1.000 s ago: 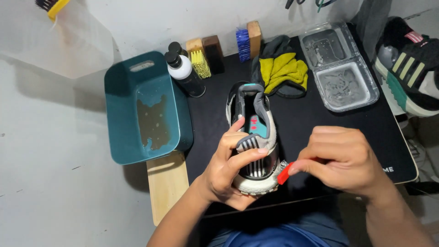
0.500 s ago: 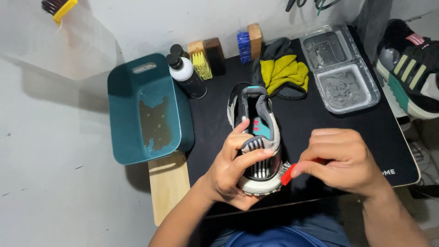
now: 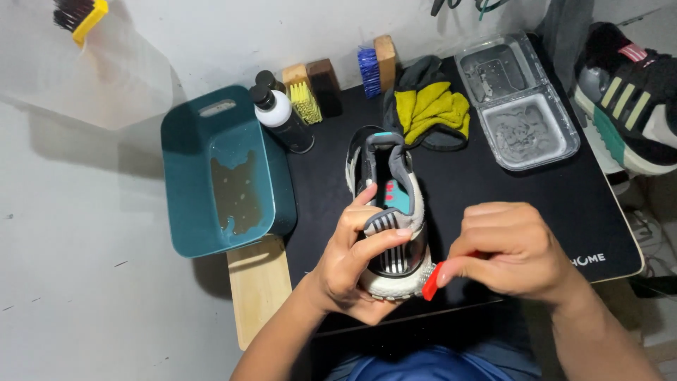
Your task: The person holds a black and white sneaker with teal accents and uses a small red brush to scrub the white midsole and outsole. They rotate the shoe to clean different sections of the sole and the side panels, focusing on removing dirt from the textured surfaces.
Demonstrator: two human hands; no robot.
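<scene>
Left hand (image 3: 352, 271) wraps the sneaker (image 3: 389, 204) at the mat's (image 3: 493, 190) near edge, fingers closed over it. Right hand (image 3: 518, 250) pinches a red tool (image 3: 431, 281) against the sole. Teal tub (image 3: 226, 176) sits left; gloves (image 3: 430, 106), brushes (image 3: 310, 95) along the far edge.

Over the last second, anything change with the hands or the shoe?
Little. The right hand with the red tool edged in to the sole of the shoe. The left hand kept its grip on the shoe. Nothing taken up or let go. Teal tub, bottle and clear tray stayed put.
</scene>
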